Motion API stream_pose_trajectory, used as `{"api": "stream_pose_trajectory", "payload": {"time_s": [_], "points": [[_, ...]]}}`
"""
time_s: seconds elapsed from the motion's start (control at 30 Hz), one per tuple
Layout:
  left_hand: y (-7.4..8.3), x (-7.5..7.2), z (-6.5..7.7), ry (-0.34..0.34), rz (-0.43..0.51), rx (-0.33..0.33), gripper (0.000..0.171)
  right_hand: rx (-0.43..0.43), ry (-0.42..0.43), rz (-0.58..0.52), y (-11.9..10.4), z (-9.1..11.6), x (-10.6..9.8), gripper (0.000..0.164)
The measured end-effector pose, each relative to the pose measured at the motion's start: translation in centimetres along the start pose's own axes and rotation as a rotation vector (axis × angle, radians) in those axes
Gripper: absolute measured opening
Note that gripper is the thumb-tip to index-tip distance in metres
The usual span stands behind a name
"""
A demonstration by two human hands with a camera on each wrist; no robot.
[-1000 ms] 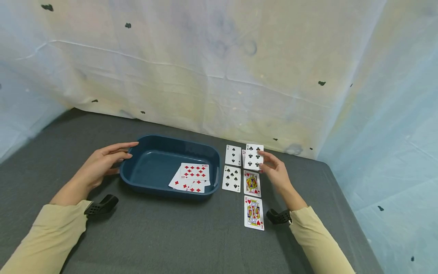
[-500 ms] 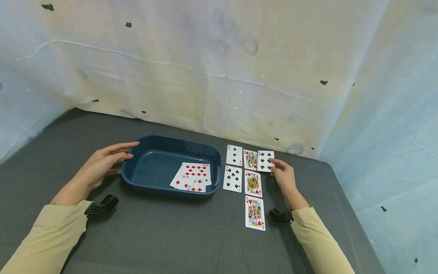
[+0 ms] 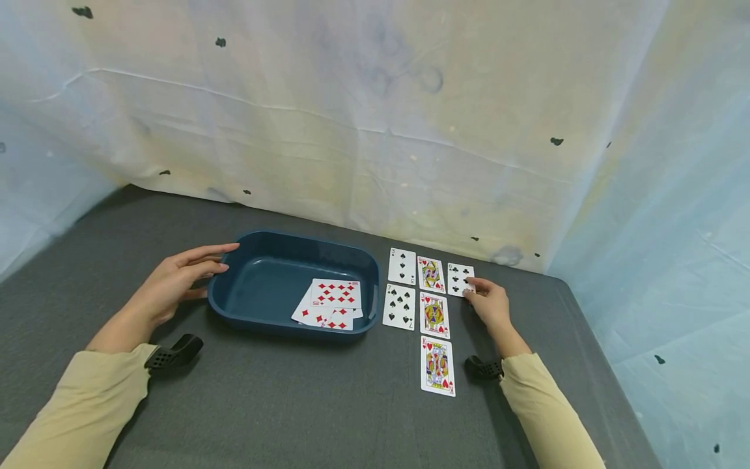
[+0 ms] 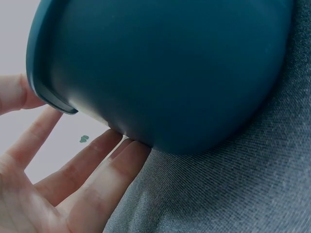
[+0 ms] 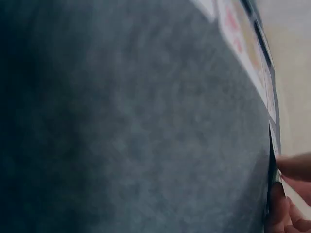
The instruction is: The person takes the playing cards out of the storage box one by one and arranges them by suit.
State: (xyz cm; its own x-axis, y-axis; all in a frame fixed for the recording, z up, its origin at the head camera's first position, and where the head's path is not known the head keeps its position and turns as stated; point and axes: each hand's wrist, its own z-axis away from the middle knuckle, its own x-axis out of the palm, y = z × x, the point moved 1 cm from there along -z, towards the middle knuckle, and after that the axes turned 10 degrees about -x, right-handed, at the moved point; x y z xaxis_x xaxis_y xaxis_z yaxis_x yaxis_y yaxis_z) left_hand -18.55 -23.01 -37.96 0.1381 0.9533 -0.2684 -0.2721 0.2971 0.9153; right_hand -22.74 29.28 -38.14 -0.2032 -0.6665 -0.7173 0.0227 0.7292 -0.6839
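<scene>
My right hand (image 3: pixel 492 306) pinches the right edge of a six of clubs playing card (image 3: pixel 457 272); fingertips hide part of its face. The card lies right of the queen of hearts (image 3: pixel 431 273), close over the table. In the right wrist view, fingers (image 5: pixel 294 167) hold the card's edge, seen almost side-on. My left hand (image 3: pixel 164 283) touches the left end of a dark blue rectangular tray (image 3: pixel 263 277) with extended fingers. From the left wrist, fingertips (image 4: pixel 133 155) rest against the tray's outer wall. Several diamond cards (image 3: pixel 335 294) overlap inside the tray.
Between tray and right hand, face-up cards lie in columns: three of spades (image 3: pixel 402 266) over seven of spades (image 3: pixel 400 306), and jack of hearts (image 3: pixel 434 315) over king of hearts (image 3: pixel 437 366). A pale cloth wall (image 3: pixel 351 130) stands behind the grey table (image 3: pixel 293 404).
My right hand has moved the six of clubs right and down, from over the queen of hearts to beside it. The queen is uncovered. The left hand and tray have stayed put.
</scene>
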Motion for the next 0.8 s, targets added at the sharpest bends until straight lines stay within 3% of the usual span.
{"api": "stream_pose_trajectory", "payload": {"time_s": [0.23,0.47,0.57,0.8], "points": [[0.0,0.0,0.0,0.004,-0.001,0.001,0.053,-0.145,-0.081,0.219,-0.2,-0.3,-0.2,0.037],[-0.1,0.0,-0.1,0.004,0.003,-0.002,0.053,-0.175,-0.062,0.300,-1.1,-0.3,-0.2,0.033],[-0.2,0.0,-0.1,0.004,0.002,0.002,0.053,-0.162,-0.049,0.262,-2.0,-0.1,0.0,0.035],[-0.1,0.0,0.0,-0.001,0.003,0.001,0.054,-0.129,-0.034,0.053,-4.4,0.5,1.5,0.038]]}}
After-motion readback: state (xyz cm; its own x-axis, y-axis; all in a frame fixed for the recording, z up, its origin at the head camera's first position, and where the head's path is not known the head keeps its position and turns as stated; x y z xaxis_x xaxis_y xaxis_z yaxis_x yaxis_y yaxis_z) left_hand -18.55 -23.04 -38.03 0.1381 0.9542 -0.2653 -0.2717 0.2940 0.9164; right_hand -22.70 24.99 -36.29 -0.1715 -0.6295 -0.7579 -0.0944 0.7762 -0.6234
